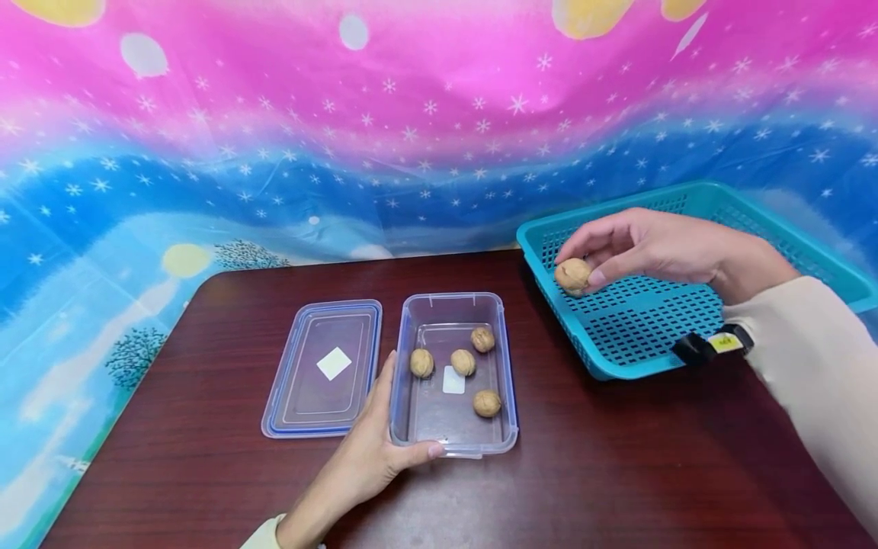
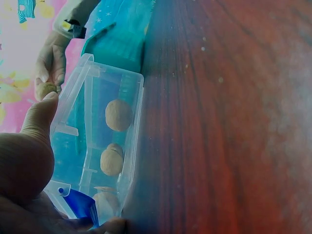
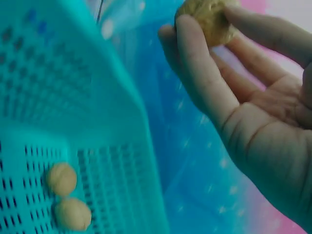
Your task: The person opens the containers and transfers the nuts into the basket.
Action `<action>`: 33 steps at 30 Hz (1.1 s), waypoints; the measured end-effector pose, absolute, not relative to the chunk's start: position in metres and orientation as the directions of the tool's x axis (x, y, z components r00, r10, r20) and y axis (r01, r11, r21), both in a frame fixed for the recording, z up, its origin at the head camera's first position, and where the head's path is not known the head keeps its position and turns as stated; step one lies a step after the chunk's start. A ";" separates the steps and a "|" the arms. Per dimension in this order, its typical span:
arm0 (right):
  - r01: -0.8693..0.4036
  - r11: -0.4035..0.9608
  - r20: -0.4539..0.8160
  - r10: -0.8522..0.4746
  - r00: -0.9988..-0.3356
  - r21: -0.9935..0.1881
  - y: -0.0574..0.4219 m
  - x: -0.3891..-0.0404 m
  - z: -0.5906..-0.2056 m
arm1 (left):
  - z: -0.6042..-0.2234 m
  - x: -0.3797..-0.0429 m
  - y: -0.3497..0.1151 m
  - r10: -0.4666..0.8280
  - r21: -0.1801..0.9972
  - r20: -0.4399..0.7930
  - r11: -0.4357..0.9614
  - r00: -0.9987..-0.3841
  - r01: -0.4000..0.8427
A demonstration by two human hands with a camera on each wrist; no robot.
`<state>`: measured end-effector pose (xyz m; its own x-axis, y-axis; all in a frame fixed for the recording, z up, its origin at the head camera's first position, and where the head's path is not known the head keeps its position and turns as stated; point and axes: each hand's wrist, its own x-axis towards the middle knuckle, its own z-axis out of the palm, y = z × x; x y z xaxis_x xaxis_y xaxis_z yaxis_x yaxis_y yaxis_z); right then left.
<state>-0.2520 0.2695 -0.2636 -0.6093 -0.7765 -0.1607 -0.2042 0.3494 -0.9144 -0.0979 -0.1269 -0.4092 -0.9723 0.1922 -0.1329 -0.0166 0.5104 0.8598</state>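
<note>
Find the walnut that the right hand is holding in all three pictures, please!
Head: the held walnut is right of centre, in the right hand.
Left wrist: the held walnut is at the upper left.
Right wrist: the held walnut is at the top, right of centre.
Shared landmark: the teal plastic basket.

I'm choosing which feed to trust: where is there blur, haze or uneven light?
Head: crisp, fairly even light, plastic box clear; left wrist: hazy, left hand shaded against a bright upper-left corner; right wrist: soft overall, basket and held walnut both lacking fine detail.
</note>
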 end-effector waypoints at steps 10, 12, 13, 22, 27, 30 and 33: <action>-0.098 0.479 -0.305 -0.689 -0.657 -0.872 0.295 -0.290 -0.289 | -0.409 -0.098 -0.127 0.200 0.862 -0.119 0.507 -0.973 -0.001; -0.087 0.533 -0.344 -0.653 -0.674 -0.842 0.297 -0.295 -0.295 | -0.409 -0.098 -0.127 0.198 0.863 -0.122 0.505 -0.973 -0.005; -0.080 0.560 -0.367 -0.636 -0.679 -0.824 0.298 -0.297 -0.298 | -0.408 -0.098 -0.127 0.197 0.863 -0.122 0.505 -0.973 -0.006; 0.049 0.668 -0.537 -0.549 -0.640 -0.742 0.300 -0.309 -0.322 | -0.408 -0.097 -0.127 0.196 0.864 -0.118 0.503 -0.973 -0.003; 0.087 0.689 -0.581 -0.528 -0.620 -0.720 0.298 -0.312 -0.330 | -0.408 -0.098 -0.127 0.195 0.864 -0.116 0.504 -0.974 -0.002; 0.070 0.705 -0.585 -0.524 -0.618 -0.705 0.297 -0.313 -0.334 | -0.408 -0.097 -0.127 0.195 0.864 -0.117 0.503 -0.974 -0.003; 0.058 0.715 -0.589 -0.525 -0.615 -0.697 0.296 -0.313 -0.337 | -0.408 -0.097 -0.127 0.196 0.865 -0.118 0.503 -0.974 -0.003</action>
<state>-0.3134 0.2964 -0.3369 -0.6145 -0.5246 -0.5892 0.0583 0.7146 -0.6971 -0.0974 -0.1275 -0.4082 -0.9736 0.1956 -0.1176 -0.0034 0.5026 0.8645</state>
